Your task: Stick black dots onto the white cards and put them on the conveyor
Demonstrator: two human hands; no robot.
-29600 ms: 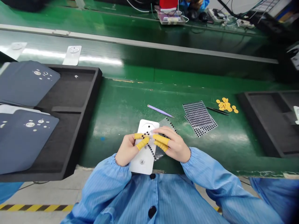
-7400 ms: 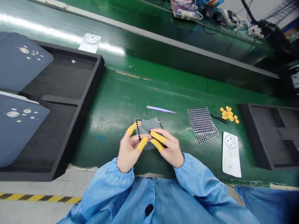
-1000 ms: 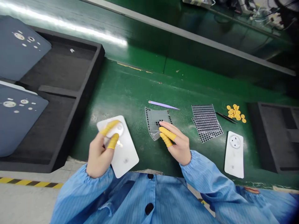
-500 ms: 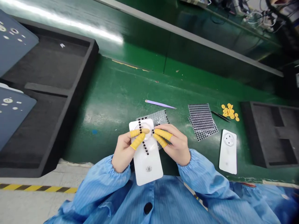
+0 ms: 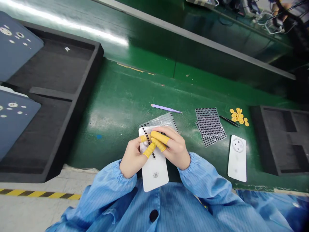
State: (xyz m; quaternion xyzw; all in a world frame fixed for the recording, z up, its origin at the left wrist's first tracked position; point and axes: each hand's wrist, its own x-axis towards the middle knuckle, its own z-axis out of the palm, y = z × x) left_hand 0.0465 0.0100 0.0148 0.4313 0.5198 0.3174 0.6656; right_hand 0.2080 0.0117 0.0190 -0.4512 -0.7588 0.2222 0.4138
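My left hand [image 5: 133, 156], with yellow finger cots on thumb and finger, pinches a narrow strip of round black adhesive dots [image 5: 154, 155]. Beneath the strip lies a white rounded plate [image 5: 154, 177] with a round feature near its top, mostly covered by my fingers. My right hand [image 5: 174, 146], also in yellow finger cots, has its fingers closed against the strip by the left fingertips; what they grip is hidden. Behind the plate's top is a clear sheet [image 5: 161, 120] edged with black dots.
Purple tweezers [image 5: 166, 108] lie ahead. To the right are dotted sheets [image 5: 210, 125], black tweezers [image 5: 229, 121], yellow finger cots [image 5: 238, 116], another white plate [image 5: 237, 164] and a black tray [image 5: 267, 141]. A large black tray [image 5: 84, 80] with grey-blue panels [image 5: 18, 48] stands left.
My right hand has moved left, from beside the strip to meet the left fingertips over it. The white plate appears shifted slightly right, and the view has moved a little.
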